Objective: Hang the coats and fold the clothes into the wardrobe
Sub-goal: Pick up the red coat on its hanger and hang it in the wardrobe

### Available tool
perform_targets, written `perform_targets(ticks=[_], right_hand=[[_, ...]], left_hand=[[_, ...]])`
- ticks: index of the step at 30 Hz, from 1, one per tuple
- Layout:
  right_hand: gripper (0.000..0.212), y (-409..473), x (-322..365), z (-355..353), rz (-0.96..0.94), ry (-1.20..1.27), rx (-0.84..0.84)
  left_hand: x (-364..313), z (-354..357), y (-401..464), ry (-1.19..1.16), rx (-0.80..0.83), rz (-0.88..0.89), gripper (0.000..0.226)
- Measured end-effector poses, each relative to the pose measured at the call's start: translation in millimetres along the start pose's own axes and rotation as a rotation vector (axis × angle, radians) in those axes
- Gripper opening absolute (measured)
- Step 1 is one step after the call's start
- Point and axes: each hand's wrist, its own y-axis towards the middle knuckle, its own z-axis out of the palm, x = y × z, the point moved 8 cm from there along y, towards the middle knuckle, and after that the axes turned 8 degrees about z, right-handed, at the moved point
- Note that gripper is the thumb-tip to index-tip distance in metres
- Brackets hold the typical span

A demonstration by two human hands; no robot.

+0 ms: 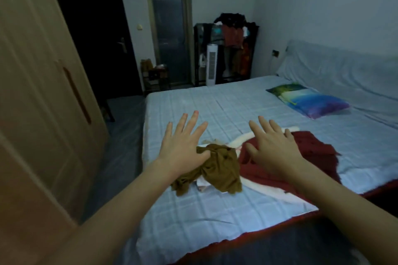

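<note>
A small pile of clothes lies near the front of the bed (247, 105). A crumpled olive-brown garment (217, 170) sits at its left, a dark red garment (305, 155) spreads to the right, and a white garment (241, 141) shows between and beneath them. My left hand (183, 146) hovers with fingers spread straight, its thumb side at the olive-brown garment's left edge. Over the red garment my right hand (273, 148) is held flat with fingers spread and holds nothing. The wooden wardrobe (43, 92) stands at the left with its door closed.
A colourful pillow (308, 99) lies at the bed's head on the right. A dark clothes rack (230, 47) with hanging garments and a white tower fan (212, 64) stand at the far wall. A dark door (92, 34) and a small stool (155, 75) are beyond the wardrobe.
</note>
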Motion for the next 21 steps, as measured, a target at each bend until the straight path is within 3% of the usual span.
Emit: perform_targets(ticks=[9,21], right_hand=[[0.065,38,-156,38,0.136,-0.048,0.071],[0.067,132,-197,118,0.121,0.016,0.171]], left_hand=[[-114,76,124,-0.021,0.125,0.128,0.077],[-130,176,233,-0.025,0.237,0.158,0.078]])
